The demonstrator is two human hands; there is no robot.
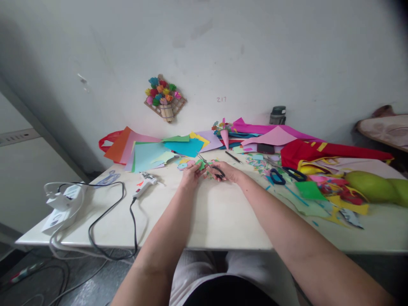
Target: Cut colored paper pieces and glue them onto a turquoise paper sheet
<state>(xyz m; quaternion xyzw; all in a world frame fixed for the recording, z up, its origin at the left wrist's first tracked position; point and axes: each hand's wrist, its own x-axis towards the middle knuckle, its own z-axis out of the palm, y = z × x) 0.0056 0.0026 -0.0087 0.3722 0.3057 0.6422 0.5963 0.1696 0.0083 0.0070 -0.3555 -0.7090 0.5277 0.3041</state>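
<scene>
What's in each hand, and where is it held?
Right hand: black-handled scissors, by the handles. Left hand: a small green paper piece, apparently by its edge; exact finger placement is too small to tell.

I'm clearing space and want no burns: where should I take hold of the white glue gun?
Probably by its handle, coming from the near left: the handle slants that way, while the thin nozzle points off to the right. Mind the black cord trailing from the handle's end.
</scene>
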